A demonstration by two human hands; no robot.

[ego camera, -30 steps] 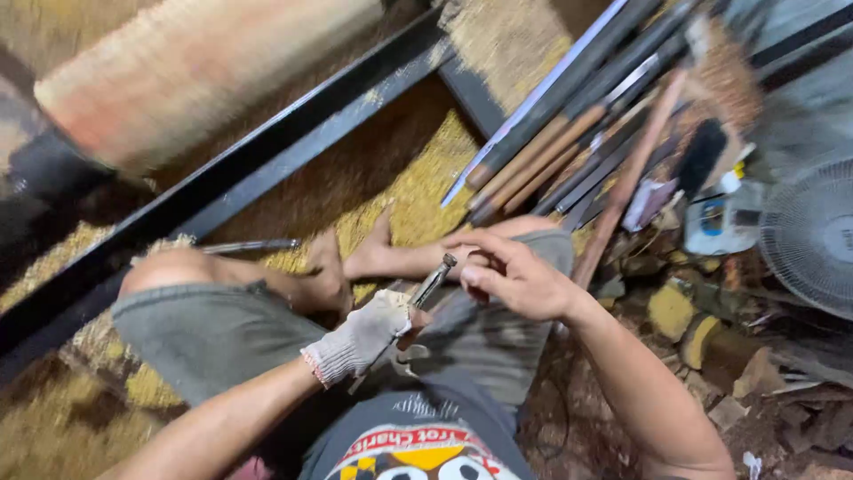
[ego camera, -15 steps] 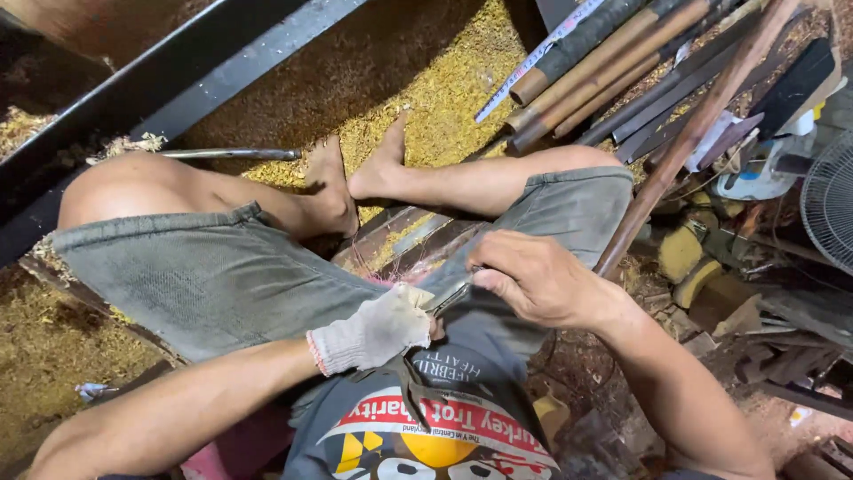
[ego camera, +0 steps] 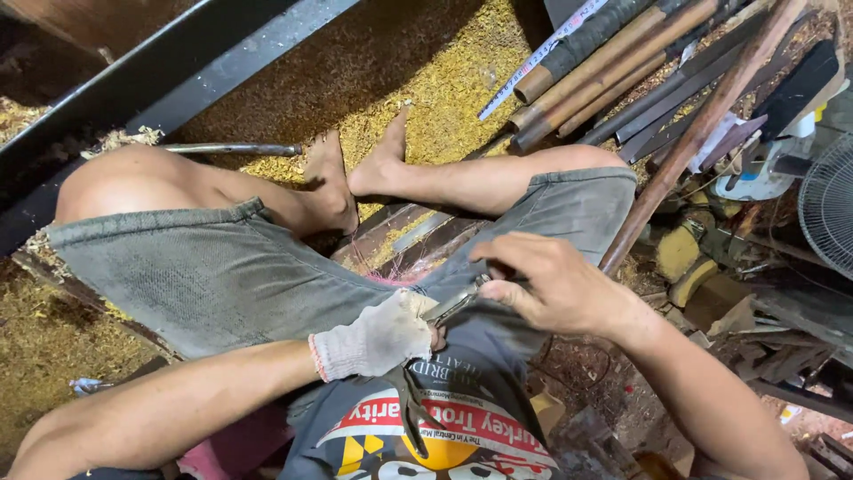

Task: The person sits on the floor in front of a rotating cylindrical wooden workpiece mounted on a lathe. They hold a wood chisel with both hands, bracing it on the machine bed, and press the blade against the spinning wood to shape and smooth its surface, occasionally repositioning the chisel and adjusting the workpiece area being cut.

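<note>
The left hand, in a white knitted cotton work glove, is closed around the handles of a pair of dark steel pliers; the handles hang below the fist toward the printed grey T-shirt. The nose of the pliers is hidden inside the glove, so whether it bites on anything cannot be told. The bare right hand sits just right of the gloved one, its fingertips pinched on a thin bright metal strip that runs down-left from the right fingers into the glove. The two hands are close together, joined by that strip, over the lap.

Judgement on doing this step well: the strip is narrow and looks springy, so the pinch should stay close to the glove to keep the free span short. The pliers should grip square across the strip, not at its edge, or it may twist out. Force is best directed away from the bare thigh in grey denim shorts left of the gloved hand.

Beyond the right hand lie rusty steel pipes and bars and a yellow folding rule; a white fan stands far right. Yellow sawdust covers the floor past the bare feet.
</note>
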